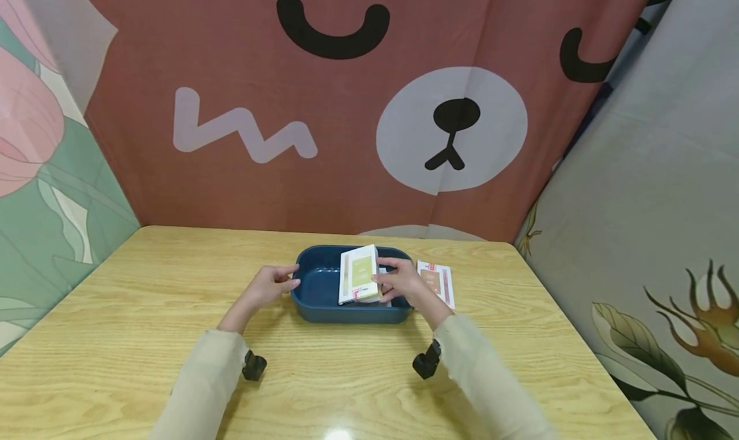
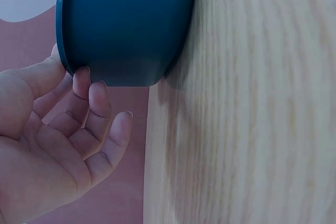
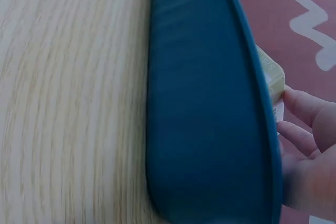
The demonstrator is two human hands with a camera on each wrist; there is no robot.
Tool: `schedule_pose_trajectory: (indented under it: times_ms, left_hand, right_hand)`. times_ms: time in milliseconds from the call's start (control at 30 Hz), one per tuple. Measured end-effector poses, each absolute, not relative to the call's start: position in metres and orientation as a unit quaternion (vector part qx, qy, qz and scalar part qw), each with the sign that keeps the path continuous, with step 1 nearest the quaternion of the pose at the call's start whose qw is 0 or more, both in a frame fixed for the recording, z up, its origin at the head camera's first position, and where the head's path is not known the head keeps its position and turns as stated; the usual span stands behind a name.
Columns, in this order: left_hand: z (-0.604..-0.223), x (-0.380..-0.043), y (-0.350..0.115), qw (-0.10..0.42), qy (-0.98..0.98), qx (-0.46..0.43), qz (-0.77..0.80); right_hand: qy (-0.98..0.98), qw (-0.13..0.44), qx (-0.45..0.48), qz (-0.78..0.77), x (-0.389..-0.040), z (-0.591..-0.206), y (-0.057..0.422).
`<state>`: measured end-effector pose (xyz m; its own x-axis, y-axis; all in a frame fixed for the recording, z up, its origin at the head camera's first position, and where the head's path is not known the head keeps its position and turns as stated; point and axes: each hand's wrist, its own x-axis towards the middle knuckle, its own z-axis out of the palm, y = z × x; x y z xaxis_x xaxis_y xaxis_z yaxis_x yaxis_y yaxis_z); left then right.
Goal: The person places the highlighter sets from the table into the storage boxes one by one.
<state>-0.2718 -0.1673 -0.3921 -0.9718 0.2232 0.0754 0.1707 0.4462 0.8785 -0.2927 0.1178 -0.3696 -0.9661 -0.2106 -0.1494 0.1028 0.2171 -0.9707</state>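
A dark blue rectangular plastic basin [image 1: 352,314] stands on the table. My left hand [image 1: 267,287] pinches its left rim, thumb on one side and fingertips on the outer wall, as the left wrist view shows with the basin wall [image 2: 126,30] close up. My right hand [image 1: 404,281] holds a small white box with a yellow-green label [image 1: 359,274] by its right side, tilted over the right half of the basin. In the right wrist view the box's edge [image 3: 274,77] shows past the rim, by the thumb and fingers. Something white lies partly hidden beneath it.
Right of the basin, partly behind my right hand, a white packet with an orange-brown label [image 1: 443,285] lies on the wooden table [image 1: 323,376]. A bear-print curtain [image 1: 242,190] hangs behind, with printed cloths at both sides. Each wrist carries a black camera mount [image 1: 427,361].
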Motion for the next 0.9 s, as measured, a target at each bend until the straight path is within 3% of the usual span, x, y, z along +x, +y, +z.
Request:
schedule_pose_trajectory:
  times_ms: [900]
  left_hand:
    - [-0.392,-0.272,-0.169,0.032,0.843,0.113,0.525]
  right_hand:
    - [0.78,0.141,-0.042,-0.608,-0.294,-0.384,0.079]
